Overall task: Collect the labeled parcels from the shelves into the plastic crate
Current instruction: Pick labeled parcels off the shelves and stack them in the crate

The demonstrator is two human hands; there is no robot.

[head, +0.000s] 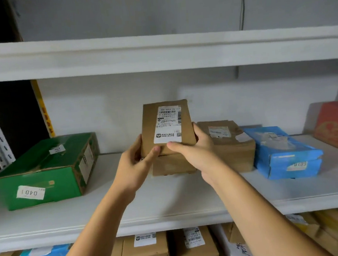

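A small brown cardboard parcel (150, 127) with a white shipping label is tilted up over the middle shelf (169, 200). My left hand (134, 167) grips its lower left edge and my right hand (194, 152) grips its lower right side, thumb on the label. Directly beneath it sits another brown box (171, 166). No plastic crate is in view.
On the same shelf lie a green box (46, 169) at left, a brown labeled box (232, 147), a blue parcel (283, 153) and a red box (337, 124) at right. The shelf below holds several brown and blue parcels (145, 253). An upper shelf board (158, 52) runs overhead.
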